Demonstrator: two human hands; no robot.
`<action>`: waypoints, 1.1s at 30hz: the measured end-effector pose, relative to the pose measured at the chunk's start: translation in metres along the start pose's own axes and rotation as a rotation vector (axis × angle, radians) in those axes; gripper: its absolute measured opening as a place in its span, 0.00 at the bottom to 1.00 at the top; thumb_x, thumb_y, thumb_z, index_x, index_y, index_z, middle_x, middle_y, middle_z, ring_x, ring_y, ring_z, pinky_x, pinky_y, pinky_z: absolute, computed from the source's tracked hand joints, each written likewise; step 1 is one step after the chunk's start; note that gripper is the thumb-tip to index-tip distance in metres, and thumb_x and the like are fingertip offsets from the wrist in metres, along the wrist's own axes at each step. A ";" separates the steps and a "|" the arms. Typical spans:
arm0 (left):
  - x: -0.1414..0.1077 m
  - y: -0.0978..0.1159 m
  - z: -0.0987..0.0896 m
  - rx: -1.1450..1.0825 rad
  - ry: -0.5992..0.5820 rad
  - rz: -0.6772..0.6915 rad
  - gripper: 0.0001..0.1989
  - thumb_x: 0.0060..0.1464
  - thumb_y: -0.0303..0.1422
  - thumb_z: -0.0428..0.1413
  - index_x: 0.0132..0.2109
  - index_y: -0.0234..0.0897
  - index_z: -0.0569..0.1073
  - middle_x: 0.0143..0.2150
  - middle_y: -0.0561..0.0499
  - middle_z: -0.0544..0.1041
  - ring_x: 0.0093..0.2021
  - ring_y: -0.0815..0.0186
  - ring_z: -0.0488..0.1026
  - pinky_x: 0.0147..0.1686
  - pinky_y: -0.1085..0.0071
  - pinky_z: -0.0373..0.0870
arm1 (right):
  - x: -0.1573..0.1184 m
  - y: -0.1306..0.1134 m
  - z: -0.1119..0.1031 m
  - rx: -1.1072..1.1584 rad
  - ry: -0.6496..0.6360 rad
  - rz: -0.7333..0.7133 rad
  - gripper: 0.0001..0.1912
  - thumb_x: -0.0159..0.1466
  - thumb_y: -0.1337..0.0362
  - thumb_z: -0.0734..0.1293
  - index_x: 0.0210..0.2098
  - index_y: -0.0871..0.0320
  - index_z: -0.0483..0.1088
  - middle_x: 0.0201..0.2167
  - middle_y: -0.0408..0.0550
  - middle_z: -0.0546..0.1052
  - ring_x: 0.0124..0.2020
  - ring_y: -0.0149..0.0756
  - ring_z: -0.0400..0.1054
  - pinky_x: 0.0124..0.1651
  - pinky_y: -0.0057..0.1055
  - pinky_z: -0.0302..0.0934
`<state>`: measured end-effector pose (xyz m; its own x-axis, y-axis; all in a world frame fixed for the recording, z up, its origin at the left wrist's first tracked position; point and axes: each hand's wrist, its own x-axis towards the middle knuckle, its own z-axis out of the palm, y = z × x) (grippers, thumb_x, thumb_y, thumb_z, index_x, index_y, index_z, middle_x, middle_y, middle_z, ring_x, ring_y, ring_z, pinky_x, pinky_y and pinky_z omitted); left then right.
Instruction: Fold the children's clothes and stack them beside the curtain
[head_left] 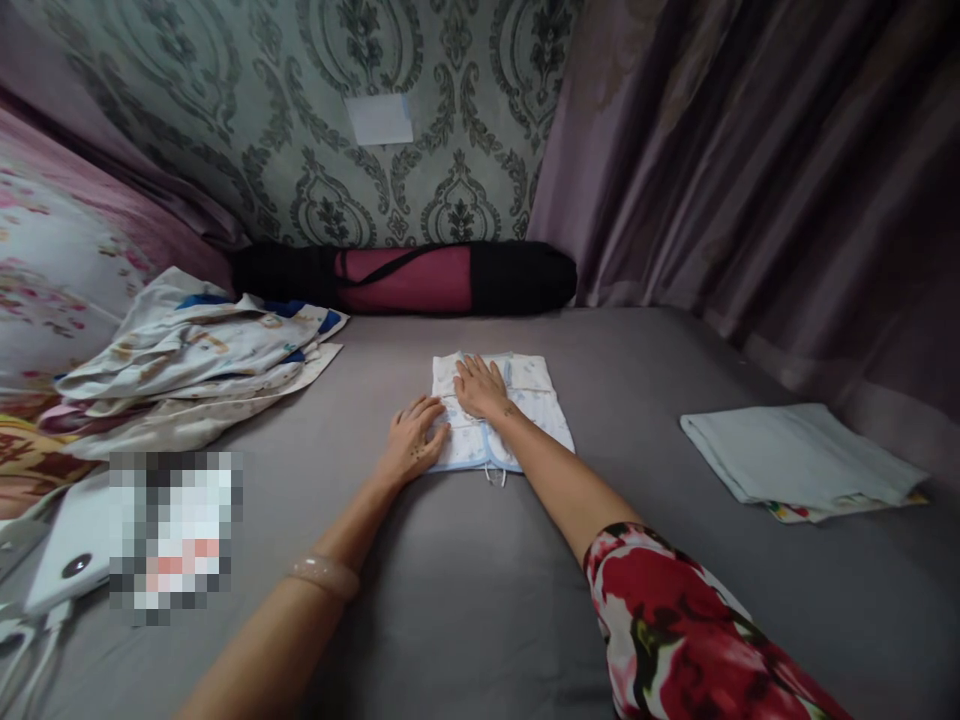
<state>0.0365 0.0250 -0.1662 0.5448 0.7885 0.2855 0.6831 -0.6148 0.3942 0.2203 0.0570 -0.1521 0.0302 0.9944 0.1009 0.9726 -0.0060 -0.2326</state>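
A small white printed garment (532, 410) with pale blue trim and thin white ties lies folded on the grey bedsheet (480, 570). My right hand (480, 387) rests flat on its upper middle, fingers spread. At the garment's lower left edge, my left hand (415, 437) lies with its fingers apart and touching the cloth. Part of the garment is hidden beneath both hands and my right forearm.
To the left are a heap of printed clothes (202, 350) and a white device (82, 540) with cables. A folded pale cloth (802, 455) lies right. A black and maroon bag (405, 280) lies along the patterned wall, beside purple curtains (712, 150).
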 end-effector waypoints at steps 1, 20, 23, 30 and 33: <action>0.000 0.000 0.000 0.003 0.002 0.001 0.18 0.62 0.38 0.49 0.55 0.40 0.72 0.63 0.45 0.70 0.66 0.54 0.60 0.62 0.51 0.57 | 0.000 0.001 -0.001 0.005 -0.010 -0.002 0.29 0.72 0.58 0.47 0.69 0.62 0.53 0.70 0.52 0.54 0.72 0.43 0.40 0.70 0.47 0.32; -0.001 -0.001 0.000 -0.002 -0.008 0.003 0.20 0.61 0.42 0.49 0.56 0.40 0.71 0.63 0.44 0.69 0.66 0.54 0.60 0.62 0.49 0.57 | -0.016 0.044 -0.018 0.048 0.027 0.268 0.34 0.72 0.55 0.46 0.69 0.73 0.48 0.71 0.60 0.48 0.72 0.46 0.36 0.70 0.43 0.30; -0.001 0.000 -0.001 0.003 -0.015 -0.005 0.20 0.61 0.41 0.49 0.57 0.40 0.71 0.63 0.44 0.69 0.66 0.53 0.60 0.62 0.48 0.56 | -0.019 0.051 -0.014 0.015 0.046 0.309 0.34 0.72 0.55 0.46 0.69 0.75 0.48 0.71 0.62 0.49 0.72 0.47 0.37 0.70 0.44 0.28; -0.001 0.001 -0.003 0.014 -0.013 0.004 0.21 0.61 0.41 0.48 0.57 0.40 0.71 0.63 0.44 0.69 0.66 0.53 0.61 0.62 0.49 0.57 | -0.024 0.075 -0.026 0.039 -0.066 0.273 0.36 0.71 0.52 0.43 0.70 0.72 0.46 0.72 0.61 0.47 0.72 0.46 0.37 0.70 0.44 0.33; -0.001 0.000 -0.001 0.001 -0.014 0.005 0.21 0.61 0.41 0.49 0.57 0.40 0.71 0.63 0.44 0.69 0.66 0.53 0.60 0.62 0.49 0.56 | -0.033 0.089 -0.027 -0.026 0.008 0.256 0.36 0.71 0.54 0.44 0.69 0.74 0.47 0.71 0.63 0.46 0.72 0.47 0.37 0.70 0.43 0.34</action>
<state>0.0354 0.0241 -0.1658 0.5547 0.7853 0.2750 0.6812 -0.6184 0.3918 0.3124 0.0210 -0.1499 0.2782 0.9593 0.0495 0.9385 -0.2605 -0.2265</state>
